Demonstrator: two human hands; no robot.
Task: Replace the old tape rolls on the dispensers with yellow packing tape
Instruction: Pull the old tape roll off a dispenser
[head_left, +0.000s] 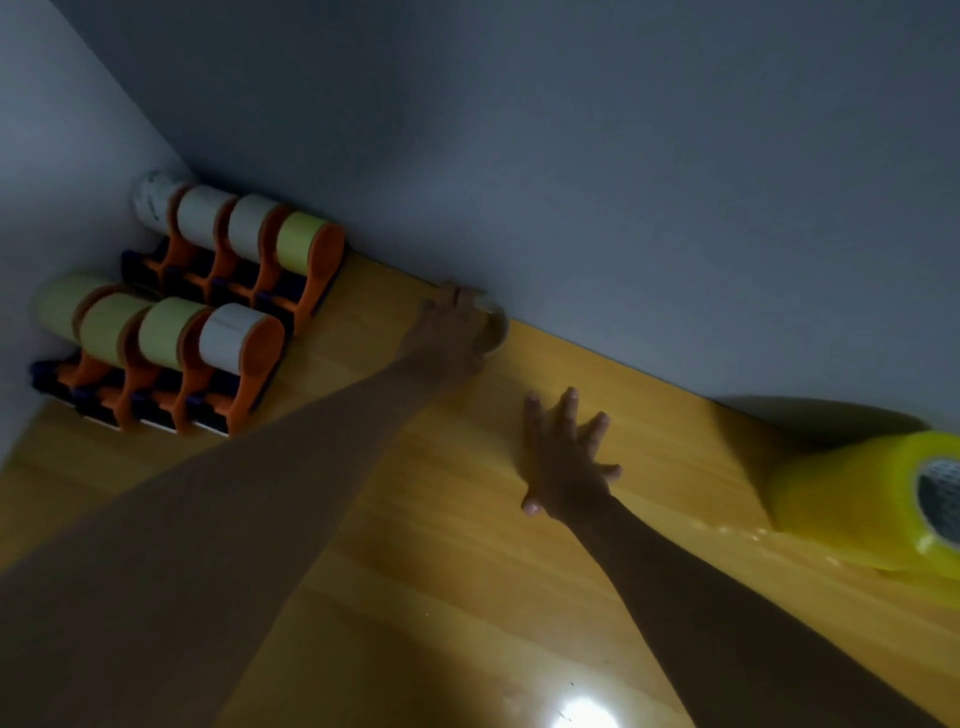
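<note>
Two rows of orange tape dispensers (260, 358) stand in the far left corner of the wooden table (415, 597). Some carry yellow rolls (304, 244), others white rolls (228, 335). My left hand (449, 325) reaches far to the wall and grips a small, nearly used-up tape roll (496, 325) lying on the table; the hand hides most of it. My right hand (563, 457) hovers over the table with fingers spread and holds nothing. A stack of yellow packing tape (852, 499) lies on its side at the right edge.
A grey wall (571, 156) runs along the table's far edge and meets a lighter wall at the left corner. A bright light reflection (584, 714) shows on the wood near the bottom.
</note>
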